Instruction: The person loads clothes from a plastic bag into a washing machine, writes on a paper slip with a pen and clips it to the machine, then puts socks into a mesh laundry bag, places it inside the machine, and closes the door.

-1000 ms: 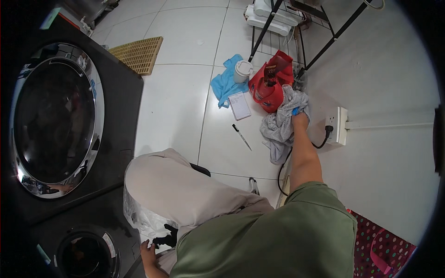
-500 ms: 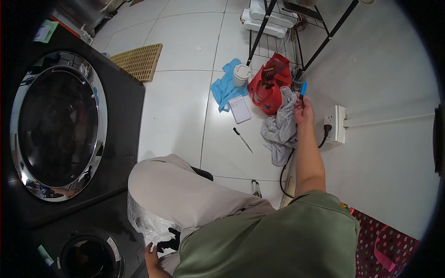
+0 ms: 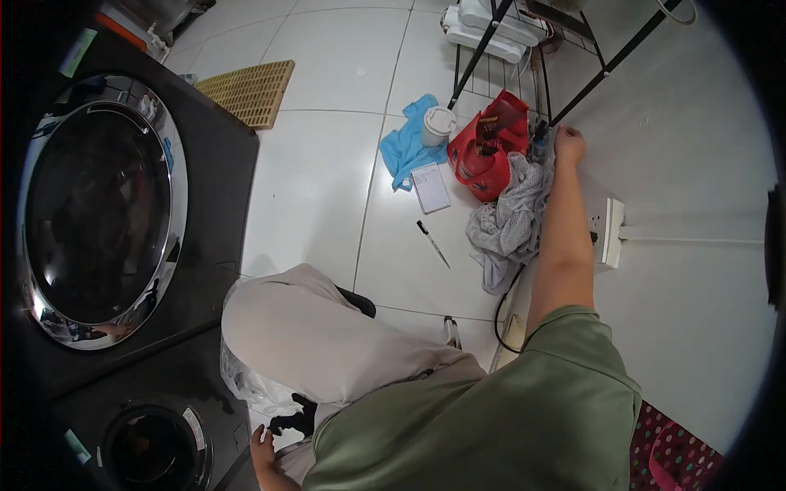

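Note:
Reaching far out along the wall, my right hand (image 3: 571, 145) is closed, its fingers curled by the foot of the black rack. Whatever it grips is hidden. Just left of it are a red bag (image 3: 483, 164) with brown things inside and a crumpled grey patterned cloth (image 3: 508, 213). My left hand (image 3: 262, 448) hangs low at the left beside my leg, fingers apart, with nothing seen in it. Near it are a black item (image 3: 296, 416) I cannot identify and a clear plastic bag (image 3: 254, 389), partly under my leg.
A blue cloth (image 3: 403, 155), lidded white cup (image 3: 439, 124), notepad (image 3: 431, 188) and pen (image 3: 434, 244) lie on the tiled floor. Black front-door machines (image 3: 221, 196) stand left. A wire rack (image 3: 483, 61), wall socket (image 3: 607, 233) and yellow plastic grate (image 3: 250, 94) are around.
My right hand has moved farther forward along the wall, and the blue-tipped item it held is no longer plainly seen. The view has shifted slightly. My left hand stays low.

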The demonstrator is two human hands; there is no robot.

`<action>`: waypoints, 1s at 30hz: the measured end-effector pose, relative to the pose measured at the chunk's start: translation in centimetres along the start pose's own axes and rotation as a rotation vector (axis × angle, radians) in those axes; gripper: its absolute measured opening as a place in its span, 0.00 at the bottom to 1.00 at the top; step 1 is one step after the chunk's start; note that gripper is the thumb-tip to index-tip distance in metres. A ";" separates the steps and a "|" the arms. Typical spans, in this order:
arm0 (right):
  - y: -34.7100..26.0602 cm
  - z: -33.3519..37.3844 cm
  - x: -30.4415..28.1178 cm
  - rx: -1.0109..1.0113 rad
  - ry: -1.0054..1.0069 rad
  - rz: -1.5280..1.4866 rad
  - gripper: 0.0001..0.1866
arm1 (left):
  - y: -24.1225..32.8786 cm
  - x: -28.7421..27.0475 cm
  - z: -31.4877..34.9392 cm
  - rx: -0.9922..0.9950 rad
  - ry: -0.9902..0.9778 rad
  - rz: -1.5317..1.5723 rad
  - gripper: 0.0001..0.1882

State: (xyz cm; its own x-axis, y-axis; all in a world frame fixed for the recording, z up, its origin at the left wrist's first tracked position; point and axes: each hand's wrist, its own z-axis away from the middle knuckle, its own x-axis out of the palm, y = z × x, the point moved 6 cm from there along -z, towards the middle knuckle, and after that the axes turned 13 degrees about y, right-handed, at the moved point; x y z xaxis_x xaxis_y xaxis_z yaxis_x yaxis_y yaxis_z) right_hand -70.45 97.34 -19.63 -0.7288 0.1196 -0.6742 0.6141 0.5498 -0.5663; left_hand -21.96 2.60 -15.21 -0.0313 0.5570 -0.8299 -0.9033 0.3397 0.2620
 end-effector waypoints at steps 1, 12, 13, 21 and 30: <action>-0.5 0.3 -0.6 -0.044 0.048 -0.059 0.18 | 0.6 -0.1 0.4 0.000 0.011 -0.005 0.23; 7.0 22.5 -7.4 -0.252 -0.513 0.277 0.25 | -4.0 -2.4 -2.5 0.257 0.167 -0.047 0.19; 7.1 22.3 -7.4 -0.253 -0.511 0.275 0.25 | -4.4 -2.4 -2.8 0.240 0.172 -0.050 0.19; 17.6 16.1 -2.6 0.341 -0.516 0.317 0.14 | 0.1 -1.0 -1.9 0.479 0.206 0.038 0.19; -2.9 11.8 -14.6 0.019 -0.133 -0.713 0.16 | 2.8 -4.9 5.1 0.423 0.321 0.081 0.16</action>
State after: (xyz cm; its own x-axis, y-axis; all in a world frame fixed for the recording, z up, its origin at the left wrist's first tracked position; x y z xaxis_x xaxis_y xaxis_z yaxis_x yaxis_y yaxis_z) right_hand -58.00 84.24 -13.71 -0.9118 -0.3646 -0.1891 0.0094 0.4417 -0.8971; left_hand -22.19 4.69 -7.90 -0.2830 0.3570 -0.8902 -0.6431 0.6179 0.4523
